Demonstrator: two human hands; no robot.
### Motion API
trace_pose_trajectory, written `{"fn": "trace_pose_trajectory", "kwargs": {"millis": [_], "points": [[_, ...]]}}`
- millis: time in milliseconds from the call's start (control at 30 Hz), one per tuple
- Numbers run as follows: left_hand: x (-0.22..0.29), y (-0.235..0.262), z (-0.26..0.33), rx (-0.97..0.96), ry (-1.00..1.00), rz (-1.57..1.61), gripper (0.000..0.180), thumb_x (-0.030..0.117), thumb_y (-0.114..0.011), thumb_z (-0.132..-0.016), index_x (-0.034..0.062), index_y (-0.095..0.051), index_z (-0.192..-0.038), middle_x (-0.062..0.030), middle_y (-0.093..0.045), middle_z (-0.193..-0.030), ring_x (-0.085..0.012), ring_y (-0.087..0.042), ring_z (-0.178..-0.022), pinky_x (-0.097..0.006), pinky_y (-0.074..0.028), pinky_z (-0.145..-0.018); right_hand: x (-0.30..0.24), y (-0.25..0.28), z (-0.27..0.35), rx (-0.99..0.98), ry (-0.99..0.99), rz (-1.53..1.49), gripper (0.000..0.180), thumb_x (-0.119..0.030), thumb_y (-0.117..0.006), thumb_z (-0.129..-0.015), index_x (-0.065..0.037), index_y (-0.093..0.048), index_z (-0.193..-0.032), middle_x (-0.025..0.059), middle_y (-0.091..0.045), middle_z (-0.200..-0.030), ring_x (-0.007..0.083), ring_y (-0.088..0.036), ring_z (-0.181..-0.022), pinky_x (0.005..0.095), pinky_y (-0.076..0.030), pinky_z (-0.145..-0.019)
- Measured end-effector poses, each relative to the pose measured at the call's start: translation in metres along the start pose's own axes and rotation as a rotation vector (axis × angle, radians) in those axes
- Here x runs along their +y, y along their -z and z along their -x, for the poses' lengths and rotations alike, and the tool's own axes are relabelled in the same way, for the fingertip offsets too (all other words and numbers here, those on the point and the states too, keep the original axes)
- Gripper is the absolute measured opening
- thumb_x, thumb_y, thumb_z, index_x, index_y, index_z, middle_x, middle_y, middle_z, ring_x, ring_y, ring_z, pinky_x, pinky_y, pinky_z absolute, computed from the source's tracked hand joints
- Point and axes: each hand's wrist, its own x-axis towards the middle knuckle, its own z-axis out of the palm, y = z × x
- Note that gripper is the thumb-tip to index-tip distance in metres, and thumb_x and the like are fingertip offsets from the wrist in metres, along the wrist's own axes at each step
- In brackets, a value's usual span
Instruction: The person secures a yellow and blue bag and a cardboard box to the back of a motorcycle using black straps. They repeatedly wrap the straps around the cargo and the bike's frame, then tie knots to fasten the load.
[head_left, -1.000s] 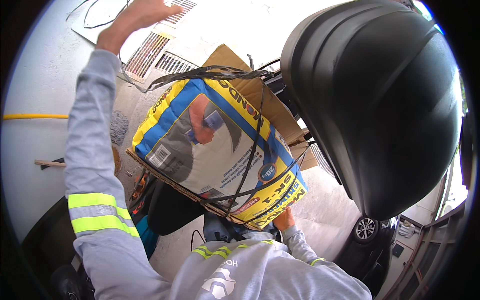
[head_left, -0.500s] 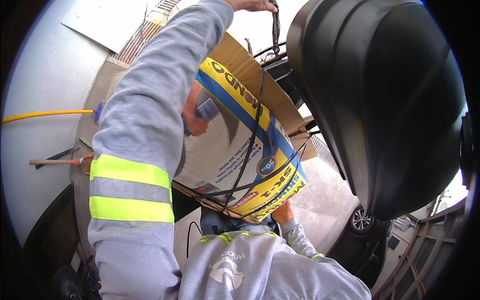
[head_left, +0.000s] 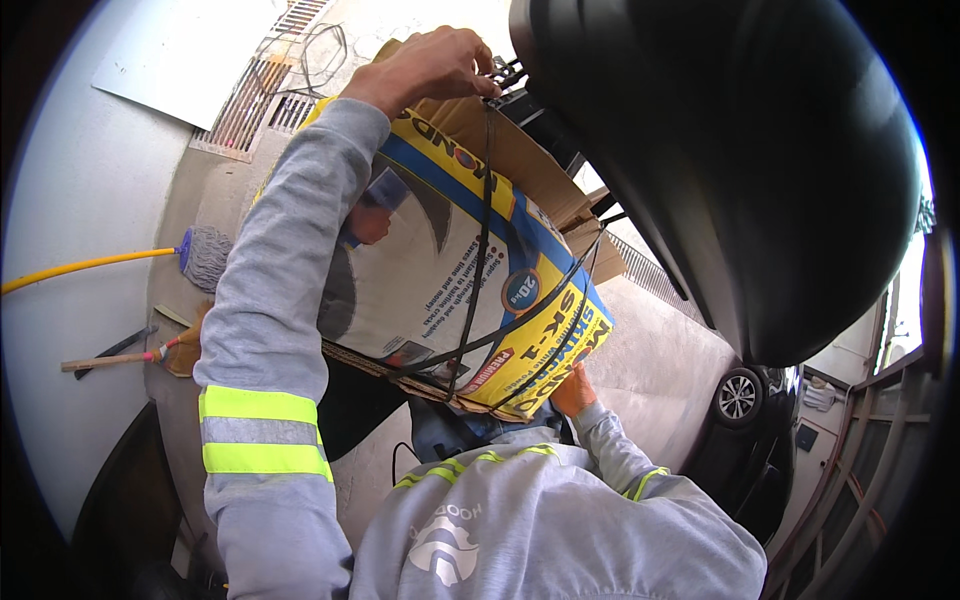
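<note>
A large yellow, blue and white sack [head_left: 420,260] lies tilted in front of me, with a sheet of brown cardboard [head_left: 520,150] behind it. Black cord [head_left: 483,215] crosses its face and lower edge. Above the sack's top edge, my left hand [head_left: 430,68] is closed, its fingertips pinching the black cord beside a dark rack. Against the sack's lower right corner rests my right hand [head_left: 573,392]; the sack hides most of its fingers, so its grip cannot be made out.
A big black curved shell [head_left: 740,190], like a motorcycle seat, looms close on the right. Behind it stands a black car with its wheel [head_left: 738,397] showing. On the left are a yellow-handled mop [head_left: 205,258], a broom [head_left: 185,345] and a floor grate [head_left: 240,110].
My left hand has come down and left, from holding the cord raised to the sack's top edge. My right hand stays at the lower corner. The view has shifted slightly.
</note>
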Motion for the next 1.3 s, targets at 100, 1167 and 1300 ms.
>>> {"fn": "trace_pose_trajectory", "kwargs": {"millis": [100, 1167, 1300], "points": [[0.006, -0.028, -0.001, 0.130, -0.044, 0.094, 0.037, 0.030, -0.077, -0.079, 0.0123, -0.073, -0.111, -0.0118, -0.073, -0.100, -0.0300, -0.069, -0.094, -0.039, -0.053, -0.085, -0.001, -0.002, -0.002, -0.030, -0.007, -0.001, 0.097, -0.070, -0.059, -0.081, -0.012, -0.026, -0.151, 0.0090, -0.035, -0.154, 0.0306, -0.032, -0.140, 0.0484, -0.021, -0.117], [-0.002, -0.012, 0.001, 0.581, -0.034, 0.235, 0.018, 0.012, -0.063, -0.080, -0.0008, -0.069, -0.091, -0.0203, -0.067, -0.075, -0.0192, -0.062, -0.065, -0.038, -0.049, -0.059, -0.004, 0.045, -0.019, -0.189, 0.062, 0.586, 0.077, -0.061, -0.046, -0.095, -0.012, -0.025, -0.151, 0.0080, -0.037, -0.153, 0.0290, -0.037, -0.138, 0.0531, -0.029, -0.113], [-0.009, 0.006, 0.004, 0.380, 0.005, 0.286, 0.025, 0.020, -0.063, -0.077, -0.0022, -0.070, -0.089, -0.0148, -0.067, -0.071, -0.0209, -0.060, -0.062, -0.035, -0.048, -0.060, -0.007, 0.027, -0.012, -0.131, 0.042, 0.594, 0.086, -0.064, -0.056, -0.087, -0.014, -0.026, -0.151, 0.0078, -0.037, -0.152, 0.0307, -0.037, -0.138, 0.0565, -0.030, -0.111]]}}
